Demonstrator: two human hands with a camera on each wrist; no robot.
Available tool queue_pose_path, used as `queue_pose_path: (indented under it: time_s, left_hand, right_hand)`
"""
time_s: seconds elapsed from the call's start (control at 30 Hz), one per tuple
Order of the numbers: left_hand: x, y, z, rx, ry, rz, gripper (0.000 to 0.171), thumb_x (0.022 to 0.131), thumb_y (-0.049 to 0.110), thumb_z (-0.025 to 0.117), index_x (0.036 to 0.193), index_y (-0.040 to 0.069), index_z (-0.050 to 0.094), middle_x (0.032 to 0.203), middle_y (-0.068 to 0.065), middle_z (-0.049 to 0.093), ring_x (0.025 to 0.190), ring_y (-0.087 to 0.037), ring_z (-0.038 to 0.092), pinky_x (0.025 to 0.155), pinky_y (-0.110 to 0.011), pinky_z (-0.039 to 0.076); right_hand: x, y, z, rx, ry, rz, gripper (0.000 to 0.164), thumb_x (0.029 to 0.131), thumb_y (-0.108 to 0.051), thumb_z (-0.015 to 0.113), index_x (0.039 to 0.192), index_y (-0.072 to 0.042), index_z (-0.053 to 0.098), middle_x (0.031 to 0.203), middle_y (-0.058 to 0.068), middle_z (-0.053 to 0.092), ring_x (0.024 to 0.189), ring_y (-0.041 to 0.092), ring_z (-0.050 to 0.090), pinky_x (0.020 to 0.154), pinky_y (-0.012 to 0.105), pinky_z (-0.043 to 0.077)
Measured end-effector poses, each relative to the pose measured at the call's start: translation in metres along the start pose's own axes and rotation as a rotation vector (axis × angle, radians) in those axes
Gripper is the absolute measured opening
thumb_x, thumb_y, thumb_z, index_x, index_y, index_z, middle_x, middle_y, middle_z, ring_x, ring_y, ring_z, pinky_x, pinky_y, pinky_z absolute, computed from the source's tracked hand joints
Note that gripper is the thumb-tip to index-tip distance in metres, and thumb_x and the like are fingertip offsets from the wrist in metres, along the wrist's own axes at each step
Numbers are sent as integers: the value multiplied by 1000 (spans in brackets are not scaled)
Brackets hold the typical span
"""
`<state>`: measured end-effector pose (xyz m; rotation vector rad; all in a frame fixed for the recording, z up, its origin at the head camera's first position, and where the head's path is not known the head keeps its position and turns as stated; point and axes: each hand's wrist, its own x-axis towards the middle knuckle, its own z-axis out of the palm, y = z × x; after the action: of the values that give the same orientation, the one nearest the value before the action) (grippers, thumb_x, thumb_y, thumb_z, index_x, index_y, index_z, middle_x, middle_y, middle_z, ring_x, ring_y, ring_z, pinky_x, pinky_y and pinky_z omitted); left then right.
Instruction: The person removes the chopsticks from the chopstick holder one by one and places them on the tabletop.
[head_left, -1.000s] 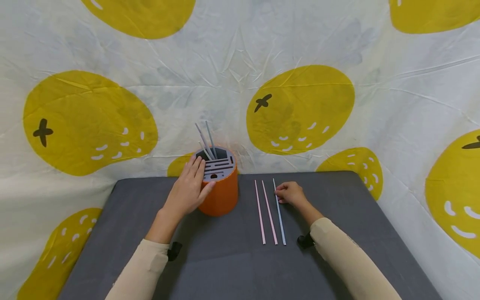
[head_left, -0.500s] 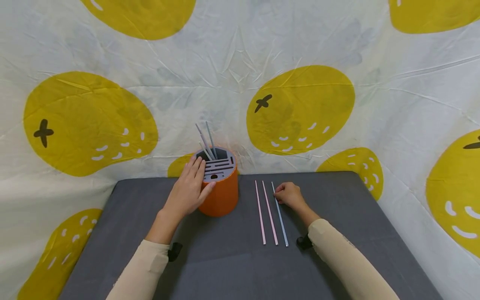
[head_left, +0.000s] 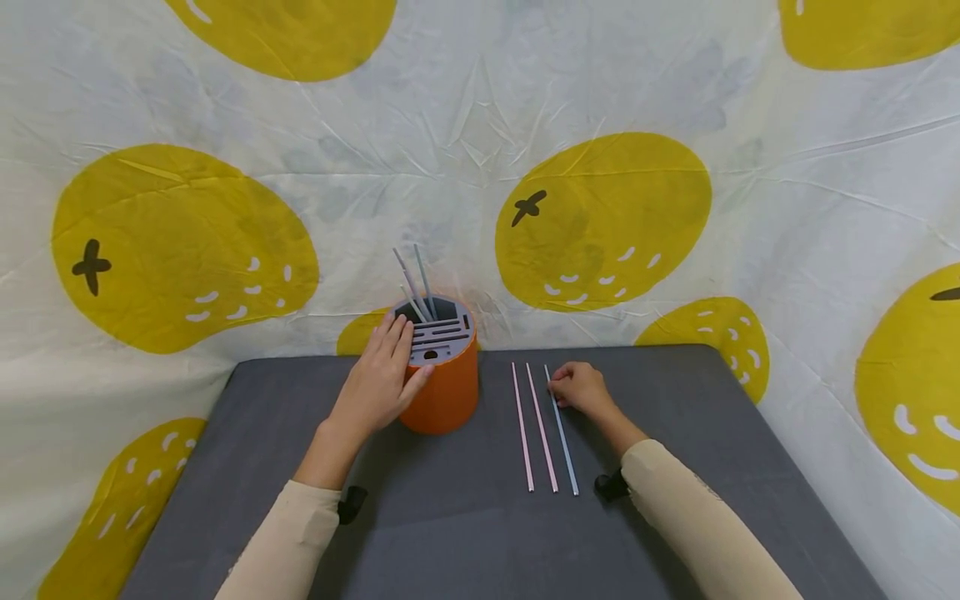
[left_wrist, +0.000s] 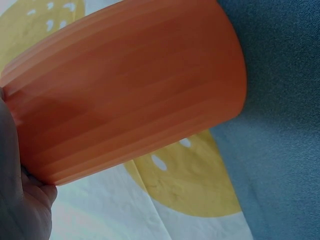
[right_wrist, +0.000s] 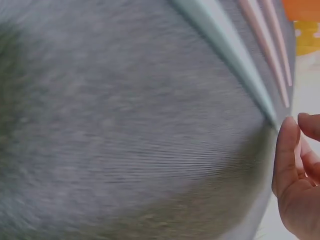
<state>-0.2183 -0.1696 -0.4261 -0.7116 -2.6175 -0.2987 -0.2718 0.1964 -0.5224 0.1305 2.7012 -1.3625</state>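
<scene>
An orange cylindrical holder (head_left: 442, 400) with a grey slotted top stands at the back of the table. My left hand (head_left: 375, 379) rests on its near left rim, fingers straight on the top and thumb along the side. In the left wrist view the holder's ribbed wall (left_wrist: 135, 90) fills much of the picture. On the right, a light blue straw (head_left: 565, 446) lies on the table. My right hand (head_left: 581, 389) pinches it near its far end with thumb and forefinger. Two pink straws (head_left: 522, 433) lie beside it on the left, roughly parallel.
Several thin straws (head_left: 417, 287) stand in the holder's rear opening, leaning left. A dark grey cloth (head_left: 465, 542) covers the table. Close behind hangs a white curtain (head_left: 450, 125) with yellow fruit prints.
The blue straw's far end has shifted slightly towards me and left, its near end slightly right, with the right hand. The left hand stays on the holder.
</scene>
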Motion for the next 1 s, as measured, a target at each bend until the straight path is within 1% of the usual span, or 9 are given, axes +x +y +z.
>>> queue_pose_path:
  time_s: [0.1,0.23,0.37,0.47,0.57,0.67,0.77,0.87,1.0]
  left_hand:
    - [0,0,0,0,1,-2,75,105,43,55,154,-10,38,162,-27,37,155,-43,27,125,-59,28]
    - [-1,1,-1,-8,-3,-7,74,105,43,55,155,-10,38,162,-27,37,155,-43,27,126,-58,26]
    - [0,1,-1,-12,-5,-4,74,105,43,54,154,-10,38,162,-28,37,155,-43,27,126,-57,25]
    - [0,1,-2,-12,-5,-3,74,106,43,54,154,-10,38,162,-28,37,155,-43,27,125,-58,26]
    - [0,1,-2,-13,-12,-8,74,106,44,54,155,-10,37,162,-28,36,155,-43,27,125,-58,27]
    - [0,1,-2,-15,-23,-17,75,106,44,54,155,-9,37,163,-27,35,156,-42,26,126,-57,25]
    - [1,2,-2,-19,-35,-26,75,106,45,53,156,-9,35,164,-26,34,157,-41,24,128,-55,22]
    - [1,2,-3,-20,-47,-33,76,106,45,52,156,-9,35,164,-26,33,157,-41,24,128,-55,21]
    - [1,1,-3,-13,-55,-29,76,107,46,52,157,-9,34,165,-26,33,157,-41,24,128,-55,21]
  right_hand:
    - [3,-7,-4,11,4,-25,18,94,-13,74,102,3,71,82,9,73,60,10,67,58,27,61]
    - [6,-22,-9,-9,16,-90,19,94,-17,75,103,0,72,81,8,75,61,15,70,59,27,59]
    - [8,-40,-15,-13,21,-168,21,95,-19,74,106,-1,72,83,10,75,62,16,68,59,26,56]
    - [11,-54,-18,5,18,-221,23,96,-21,74,108,-1,72,88,14,75,64,14,67,61,26,57]
    - [13,-71,-19,34,18,-249,23,97,-23,73,109,-3,72,92,15,75,69,17,70,66,31,61]
    - [14,-89,-20,75,17,-268,24,98,-23,73,111,-3,72,94,15,74,76,25,72,74,42,64]
    - [15,-107,-17,126,12,-297,23,98,-20,73,112,-1,72,96,18,73,82,30,73,82,50,63]
    - [17,-124,-14,140,7,-333,22,98,-18,72,112,0,72,99,20,73,84,33,73,82,49,64]
    - [20,-143,-8,151,13,-376,21,98,-16,72,112,0,71,103,20,74,92,37,72,79,39,65]
